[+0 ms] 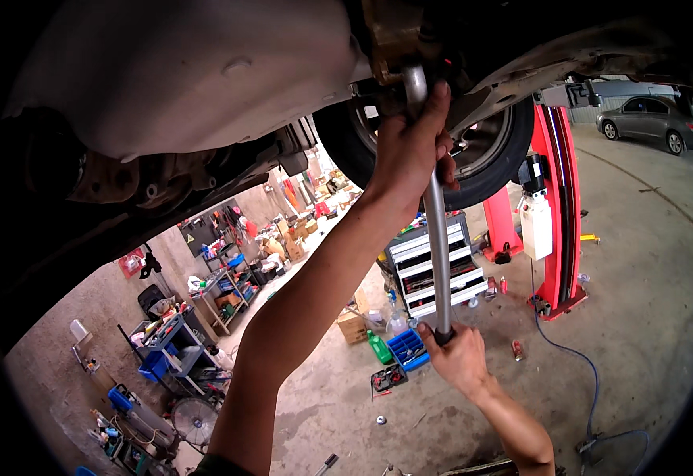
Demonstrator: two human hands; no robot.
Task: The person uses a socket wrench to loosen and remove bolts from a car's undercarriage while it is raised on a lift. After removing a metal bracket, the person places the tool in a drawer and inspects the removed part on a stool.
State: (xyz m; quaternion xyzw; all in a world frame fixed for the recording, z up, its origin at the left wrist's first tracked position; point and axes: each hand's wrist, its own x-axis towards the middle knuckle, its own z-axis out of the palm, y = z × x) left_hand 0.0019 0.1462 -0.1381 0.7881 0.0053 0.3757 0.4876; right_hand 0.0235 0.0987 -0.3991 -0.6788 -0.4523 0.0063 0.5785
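Overhead is the underside of a raised car, with a pale smooth panel and a rusty fitting. A long silver bar runs down from that fitting, its top end up against it. My left hand is closed around the bar's upper part, thumb pointing up along it. My right hand grips the black handle at the bar's lower end. A wheel with a black tire hangs just behind my left hand.
Behind are red lift posts, an open silver tool chest, a blue parts box and a green jug. Cluttered carts and a fan stand at left. A blue hose crosses the floor; a gray sedan is parked at right.
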